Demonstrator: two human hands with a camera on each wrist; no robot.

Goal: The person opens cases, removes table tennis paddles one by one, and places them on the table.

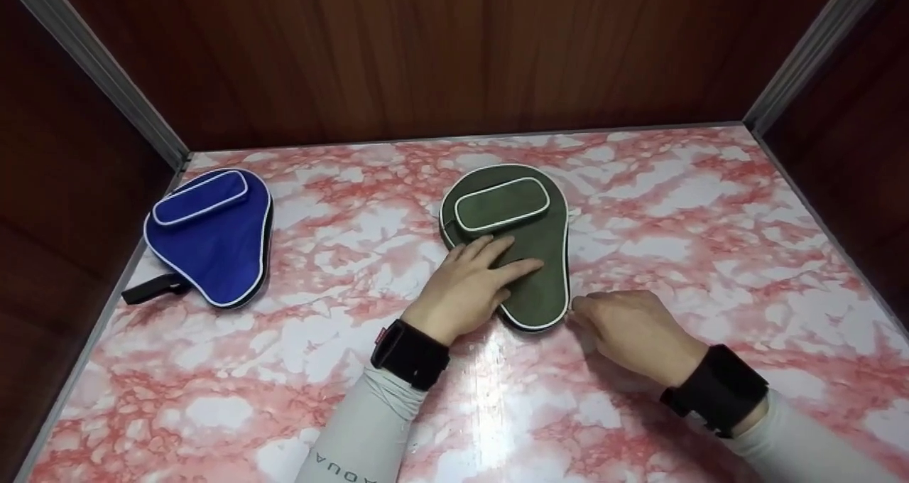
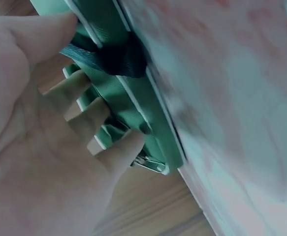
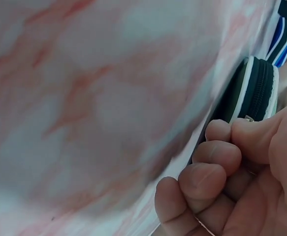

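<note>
A dark green table tennis bat case [image 1: 548, 245] with white piping and a raised oblong pocket [image 1: 503, 204] lies flat, its narrow end toward me. My left hand [image 1: 461, 291] rests on its left side, fingers spread across the fabric below the pocket. In the left wrist view a dark strap [image 2: 109, 56] crosses the case's edge near the thumb. At the lower right edge, my right hand [image 1: 635, 334] pinches the zipper pull between thumb and curled forefinger. The right wrist view shows a bit of metal [image 3: 249, 118] at those fingertips and the closed zipper teeth [image 3: 259, 91] beyond.
A blue bat case [image 1: 220, 248] of the same shape lies at the left of the table, its black strap [image 1: 153, 288] sticking out toward the left edge. The table [image 1: 341, 398] has a red and white marbled top. Brown wood panels [image 1: 454, 57] wall it at the back and sides.
</note>
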